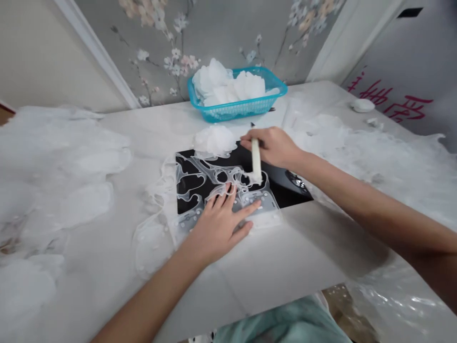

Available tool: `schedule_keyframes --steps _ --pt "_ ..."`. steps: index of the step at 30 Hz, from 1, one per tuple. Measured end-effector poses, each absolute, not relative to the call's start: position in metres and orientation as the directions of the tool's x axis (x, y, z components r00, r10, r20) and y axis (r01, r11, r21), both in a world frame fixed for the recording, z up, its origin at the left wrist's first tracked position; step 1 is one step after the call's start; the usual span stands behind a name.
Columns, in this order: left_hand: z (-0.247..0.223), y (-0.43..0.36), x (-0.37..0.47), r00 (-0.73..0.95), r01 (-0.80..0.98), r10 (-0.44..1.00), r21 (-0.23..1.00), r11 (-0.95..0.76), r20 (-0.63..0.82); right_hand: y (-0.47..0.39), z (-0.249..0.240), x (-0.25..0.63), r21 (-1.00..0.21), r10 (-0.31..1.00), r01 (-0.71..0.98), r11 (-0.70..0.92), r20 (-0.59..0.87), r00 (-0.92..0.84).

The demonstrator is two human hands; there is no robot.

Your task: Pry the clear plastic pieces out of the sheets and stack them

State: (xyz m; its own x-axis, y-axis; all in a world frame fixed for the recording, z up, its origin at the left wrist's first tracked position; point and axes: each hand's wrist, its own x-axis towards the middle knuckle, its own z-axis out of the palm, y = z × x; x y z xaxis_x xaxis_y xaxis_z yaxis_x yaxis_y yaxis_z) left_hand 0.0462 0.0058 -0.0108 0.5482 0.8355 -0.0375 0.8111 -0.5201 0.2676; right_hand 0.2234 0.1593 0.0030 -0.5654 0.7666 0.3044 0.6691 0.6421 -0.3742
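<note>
My left hand (217, 228) lies with fingers spread on a clear plastic sheet (194, 166) full of cut-out openings. My right hand (278, 147) is closed around a pale stick-like tool (256, 159) with a dark upper end. The tool's lower end meets the sheet's edge just beyond my left fingertips; its exact kind is unclear. Beneath the sheet is a black board (289, 190) with a shiny picture on its right side. A small stack of white translucent pieces (214, 140) rests at the board's far edge, left of my right hand.
A blue basket (235, 107) heaped with white pieces stands at the back of the white table (285, 257). Piles of translucent sheets (71, 162) cover the left side, and more plastic (385, 162) spreads over the right. A small white dish (362, 105) sits far right.
</note>
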Motion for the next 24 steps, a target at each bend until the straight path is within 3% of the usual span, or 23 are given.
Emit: schedule_keyframes --steps 4,6,9,12,16,18,21,24 --pt "-0.009 0.001 0.047 0.496 0.825 0.866 0.275 -0.494 0.066 0.129 -0.002 0.254 -0.62 0.724 0.503 0.603 0.158 -0.672" --pt "-0.007 0.0 0.046 0.486 0.809 0.864 0.307 -0.502 0.131 0.116 -0.009 0.264 -0.682 0.714 0.486 0.546 0.076 -0.696" --pt "-0.007 0.0 0.043 0.481 0.695 0.849 0.495 -0.521 0.218 0.107 -0.011 0.269 -0.779 0.769 0.478 0.406 0.009 -0.639" --pt "-0.005 0.001 0.036 0.367 0.492 0.878 0.737 -0.463 0.307 0.102 0.0 0.267 -0.889 0.877 0.41 0.204 -0.02 -0.48" --pt "0.003 0.009 0.019 0.22 0.344 0.95 0.894 -0.288 0.222 0.106 0.019 0.272 -0.955 0.961 0.296 -0.012 -0.093 -0.261" --pt "0.008 0.016 0.005 0.239 0.353 0.953 0.898 -0.262 0.184 0.116 0.022 0.284 -0.97 0.994 0.239 -0.053 -0.073 -0.076" --pt "0.013 0.027 -0.02 0.354 0.457 0.915 0.817 -0.35 0.194 0.139 0.024 0.312 -0.973 0.972 0.203 -0.106 -0.058 0.23" --pt "0.011 0.031 -0.036 0.431 0.641 0.902 0.693 -0.331 0.033 0.157 0.026 0.336 -0.951 0.947 0.283 -0.127 -0.031 0.319"
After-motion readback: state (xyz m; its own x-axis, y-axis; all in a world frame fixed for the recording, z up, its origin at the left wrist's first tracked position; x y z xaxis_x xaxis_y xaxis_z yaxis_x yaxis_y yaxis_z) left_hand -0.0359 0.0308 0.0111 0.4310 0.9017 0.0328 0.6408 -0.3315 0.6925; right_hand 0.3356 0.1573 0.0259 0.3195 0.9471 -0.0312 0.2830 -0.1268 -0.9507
